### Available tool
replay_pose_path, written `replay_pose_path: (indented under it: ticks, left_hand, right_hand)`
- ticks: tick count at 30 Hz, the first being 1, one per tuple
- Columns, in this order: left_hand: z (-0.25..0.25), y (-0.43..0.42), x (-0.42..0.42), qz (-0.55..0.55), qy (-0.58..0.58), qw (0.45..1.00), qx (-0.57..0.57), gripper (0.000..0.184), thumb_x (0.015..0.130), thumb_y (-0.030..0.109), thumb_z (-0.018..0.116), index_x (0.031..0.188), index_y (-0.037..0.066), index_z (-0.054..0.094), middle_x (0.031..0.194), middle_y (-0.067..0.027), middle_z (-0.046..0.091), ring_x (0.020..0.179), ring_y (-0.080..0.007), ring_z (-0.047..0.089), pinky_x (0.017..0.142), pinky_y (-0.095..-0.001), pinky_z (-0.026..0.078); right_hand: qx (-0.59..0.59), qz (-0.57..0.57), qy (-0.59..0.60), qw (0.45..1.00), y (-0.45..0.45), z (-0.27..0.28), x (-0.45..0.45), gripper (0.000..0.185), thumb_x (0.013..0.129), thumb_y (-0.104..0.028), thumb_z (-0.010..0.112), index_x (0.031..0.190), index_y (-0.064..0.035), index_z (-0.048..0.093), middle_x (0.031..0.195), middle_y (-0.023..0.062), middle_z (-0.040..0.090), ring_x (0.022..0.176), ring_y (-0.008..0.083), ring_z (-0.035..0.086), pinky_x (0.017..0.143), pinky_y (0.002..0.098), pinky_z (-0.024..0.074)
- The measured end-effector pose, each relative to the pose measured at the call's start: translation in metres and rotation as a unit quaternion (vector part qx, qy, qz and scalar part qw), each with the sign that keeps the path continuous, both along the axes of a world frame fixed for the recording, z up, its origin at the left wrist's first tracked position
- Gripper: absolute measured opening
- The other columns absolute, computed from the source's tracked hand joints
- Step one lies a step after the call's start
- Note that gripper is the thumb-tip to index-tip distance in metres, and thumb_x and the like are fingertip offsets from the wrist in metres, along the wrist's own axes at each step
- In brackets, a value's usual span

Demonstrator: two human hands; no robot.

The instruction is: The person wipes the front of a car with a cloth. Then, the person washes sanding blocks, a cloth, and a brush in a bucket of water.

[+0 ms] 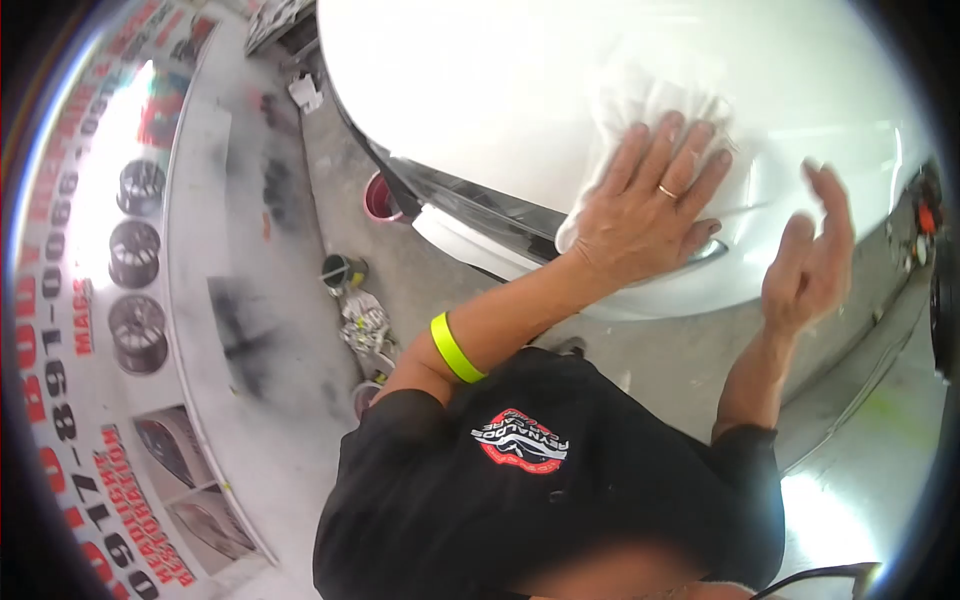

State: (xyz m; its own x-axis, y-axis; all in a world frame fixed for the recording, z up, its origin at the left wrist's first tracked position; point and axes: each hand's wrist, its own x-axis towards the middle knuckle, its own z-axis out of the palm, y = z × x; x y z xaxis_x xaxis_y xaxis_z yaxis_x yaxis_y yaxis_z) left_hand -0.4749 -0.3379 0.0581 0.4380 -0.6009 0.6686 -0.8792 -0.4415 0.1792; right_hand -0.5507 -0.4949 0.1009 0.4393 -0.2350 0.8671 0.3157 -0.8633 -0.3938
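Left hand (650,208) spreads flat over a white cloth (625,100), right hand (808,262) raised, both unclenched.

Rocking a gold-looking ring (668,191) on the left hand (645,215), neon-yellow band (456,348) further up, wearing a black tee (640,460) with red-and-white logo (520,441).

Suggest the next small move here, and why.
Probably slide the white cloth a little way across the white car panel with the left hand: that hand is spread over the cloth, which lies against the panel, while the right hand appears to hold nothing.
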Motion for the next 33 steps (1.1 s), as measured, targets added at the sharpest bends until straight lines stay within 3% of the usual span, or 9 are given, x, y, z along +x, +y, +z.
replay_pose_path:
  ticks: [9,12,16,20,22,26,29,31,33]
  left_hand:
    - [-0.031,0.144,0.123,0.277,0.010,0.949,-0.148,0.060,0.094,0.028,0.055,0.141,-0.003,0.036,0.143,-0.0234,0.041,0.136,-0.0363,0.034,0.112,-0.0493,0.024]
    - [-0.039,0.262,0.236,0.084,0.515,0.687,-0.506,0.060,0.096,0.037,0.053,0.140,0.000,0.039,0.137,-0.0185,0.046,0.128,-0.0288,0.042,0.108,-0.0392,0.033]
    - [-0.057,0.318,0.344,0.186,0.448,0.766,-0.422,0.062,0.094,0.040,0.051,0.143,0.004,0.038,0.144,-0.0205,0.040,0.132,-0.0308,0.040,0.109,-0.0402,0.031]
    - [-0.037,0.262,0.241,0.221,0.385,0.818,-0.366,0.064,0.097,0.044,0.045,0.147,0.008,0.032,0.151,-0.0222,0.030,0.142,-0.0347,0.024,0.115,-0.0430,0.020]
    - [-0.097,0.219,0.182,0.325,0.029,0.941,-0.092,0.067,0.097,0.037,0.043,0.147,-0.003,0.024,0.153,-0.0250,0.021,0.142,-0.0415,0.019,0.117,-0.0464,0.015]
    - [-0.036,0.076,0.014,0.178,0.086,0.976,-0.096,0.071,0.086,0.031,0.057,0.143,-0.002,0.032,0.150,-0.0288,0.026,0.141,-0.0442,0.022,0.115,-0.0538,0.016]
    - [-0.035,0.134,0.063,0.184,0.079,0.978,-0.052,0.071,0.084,0.027,0.062,0.141,-0.006,0.035,0.149,-0.0255,0.030,0.139,-0.0414,0.028,0.113,-0.0531,0.021]
    - [-0.049,0.200,0.154,0.258,0.111,0.923,-0.263,0.058,0.090,0.011,0.053,0.143,-0.001,0.033,0.151,-0.0251,0.026,0.139,-0.0386,0.027,0.115,-0.0420,0.023]
    - [-0.056,0.271,0.246,0.298,0.260,0.878,-0.271,0.055,0.095,0.028,0.045,0.142,0.000,0.038,0.133,-0.0212,0.048,0.122,-0.0332,0.047,0.105,-0.0396,0.035]
  right_hand:
    - [-0.117,-0.125,0.186,0.968,-0.041,0.009,0.065,0.040,0.099,-0.031,0.046,0.130,-0.0068,0.055,0.136,0.0143,0.051,0.127,0.0336,0.045,0.104,0.0409,0.0375]
    - [-0.176,-0.112,0.163,0.964,-0.044,-0.005,0.071,0.044,0.100,-0.034,0.037,0.131,-0.0066,0.054,0.139,0.0154,0.049,0.131,0.0362,0.040,0.109,0.0438,0.0318]
    - [-0.161,-0.118,0.157,0.967,-0.039,-0.003,0.074,0.045,0.100,-0.032,0.034,0.130,-0.0068,0.056,0.139,0.0154,0.049,0.132,0.0365,0.039,0.110,0.0454,0.0299]
    - [-0.159,-0.125,0.161,0.966,-0.036,-0.001,0.074,0.044,0.100,-0.030,0.035,0.130,-0.0068,0.056,0.138,0.0151,0.049,0.131,0.0362,0.039,0.109,0.0450,0.0308]
    - [-0.156,-0.132,0.151,0.967,-0.037,-0.006,0.074,0.042,0.099,-0.028,0.036,0.129,-0.0068,0.057,0.138,0.0149,0.050,0.131,0.0359,0.040,0.108,0.0452,0.0317]
    - [-0.153,-0.111,0.144,0.971,-0.036,-0.005,0.070,0.041,0.099,-0.028,0.038,0.128,-0.0069,0.058,0.137,0.0146,0.051,0.131,0.0353,0.040,0.108,0.0450,0.0323]
    - [-0.161,-0.117,0.142,0.970,-0.039,-0.008,0.074,0.040,0.099,-0.028,0.040,0.128,-0.0072,0.058,0.137,0.0144,0.051,0.130,0.0350,0.041,0.107,0.0445,0.0329]
    - [-0.151,-0.111,0.132,0.973,-0.040,-0.009,0.074,0.038,0.098,-0.025,0.043,0.126,-0.0063,0.060,0.135,0.0151,0.053,0.128,0.0352,0.043,0.107,0.0442,0.0332]
    - [-0.148,-0.113,0.127,0.974,-0.039,-0.011,0.071,0.036,0.097,-0.023,0.045,0.125,-0.0058,0.060,0.133,0.0155,0.054,0.127,0.0353,0.044,0.107,0.0442,0.0334]
